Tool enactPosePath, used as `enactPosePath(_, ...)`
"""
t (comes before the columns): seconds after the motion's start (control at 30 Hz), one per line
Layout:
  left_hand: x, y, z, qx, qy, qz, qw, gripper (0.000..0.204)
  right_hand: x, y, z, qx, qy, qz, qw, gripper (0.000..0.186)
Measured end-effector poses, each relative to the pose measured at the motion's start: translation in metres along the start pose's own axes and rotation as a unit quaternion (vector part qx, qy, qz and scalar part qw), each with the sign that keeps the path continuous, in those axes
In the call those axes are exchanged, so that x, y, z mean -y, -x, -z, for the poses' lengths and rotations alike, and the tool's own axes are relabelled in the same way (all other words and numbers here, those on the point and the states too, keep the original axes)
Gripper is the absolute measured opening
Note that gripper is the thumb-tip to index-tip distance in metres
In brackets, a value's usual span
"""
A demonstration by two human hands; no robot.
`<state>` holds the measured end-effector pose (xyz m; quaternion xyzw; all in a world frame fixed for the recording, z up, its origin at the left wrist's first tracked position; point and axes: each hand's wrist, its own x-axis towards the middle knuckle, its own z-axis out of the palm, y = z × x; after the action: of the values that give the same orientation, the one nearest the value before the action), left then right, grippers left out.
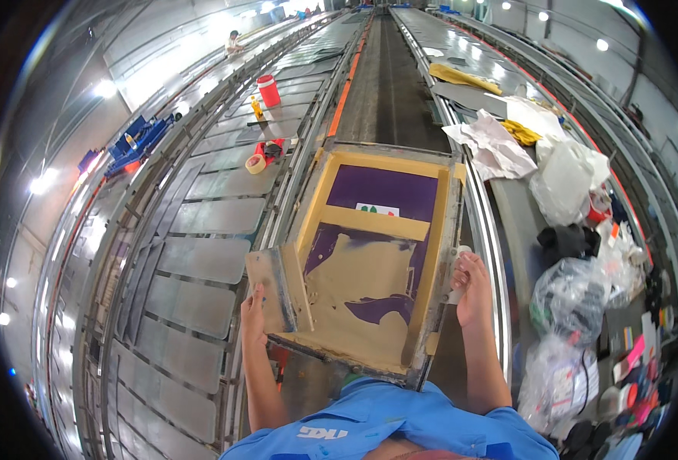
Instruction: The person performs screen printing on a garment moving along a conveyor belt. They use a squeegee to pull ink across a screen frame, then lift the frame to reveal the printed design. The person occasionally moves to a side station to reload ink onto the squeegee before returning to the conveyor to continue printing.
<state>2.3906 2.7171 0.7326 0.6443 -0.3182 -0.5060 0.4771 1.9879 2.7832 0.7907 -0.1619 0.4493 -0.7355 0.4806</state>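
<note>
A screen-printing frame [445,230] is tilted in front of me, its near end by my shirt. Its purple mesh [385,188] is bordered and crossed by tan tape, and tan ink [362,268] covers much of the lower part. My left hand [255,316] is closed on a wide squeegee [278,287], which overlaps the frame's left side. At the frame's right edge, my right hand [471,285] has its fingers closed on a small whitish piece [456,285], perhaps cloth or paper. Whether that hand also grips the frame is hard to tell.
Long printing tables run along both sides; grey panels [205,257] lie on the left one, with a red jug [268,90], a yellow bottle [257,108] and a tape roll [255,162]. Crumpled paper [496,146] and plastic bags [569,295] crowd the right. Another person [234,44] stands far left.
</note>
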Motion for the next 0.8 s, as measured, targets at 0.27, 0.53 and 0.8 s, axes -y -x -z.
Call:
enactPosePath(0.27,-0.023,-0.094,-0.065,-0.029,0.011,0.010,0.999,0.055,-0.008,-0.131,-0.026,0.019,0.016,-0.018,1.000,0.006)
enactPosePath(0.53,-0.080,-0.202,-0.169,0.026,-0.009,-0.025,0.999,0.064,0.009,-0.241,-0.059,-0.004,0.027,0.038,0.999,0.008)
enactPosePath(0.8,-0.113,-0.357,-0.264,0.123,-0.055,-0.063,0.989,0.063,-0.003,-0.356,-0.061,-0.077,-0.036,0.069,0.994,0.008)
